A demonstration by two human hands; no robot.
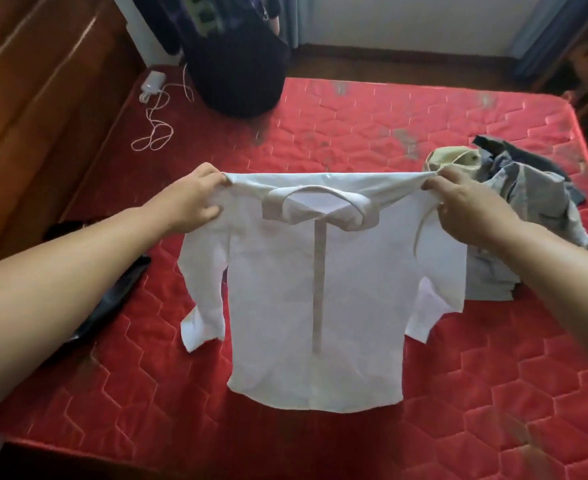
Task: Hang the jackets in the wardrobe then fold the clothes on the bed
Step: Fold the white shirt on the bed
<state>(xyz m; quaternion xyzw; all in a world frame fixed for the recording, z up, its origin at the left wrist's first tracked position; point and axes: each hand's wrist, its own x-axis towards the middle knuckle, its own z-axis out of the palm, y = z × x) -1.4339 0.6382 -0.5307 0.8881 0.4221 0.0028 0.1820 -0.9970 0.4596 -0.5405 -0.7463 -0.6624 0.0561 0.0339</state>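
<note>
Head view: shirt (pixel 315 289) is pinched at each shoulder by left hand (pixel 188 199) and right hand (pixel 465 202), held up over bed (pixel 458 393). Sleeves could be trapped crooked if it is lowered unevenly. Pile (pixel 514 202) just beyond right hand could be snagged.

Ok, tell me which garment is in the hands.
The white shirt, gripped at its shoulders by the left hand and right hand; the grey pile and the black garment lie untouched on the bed.

Bare left grip (pixel 195 199), bare right grip (pixel 472 206), bare forearms (pixel 77 258)
</note>
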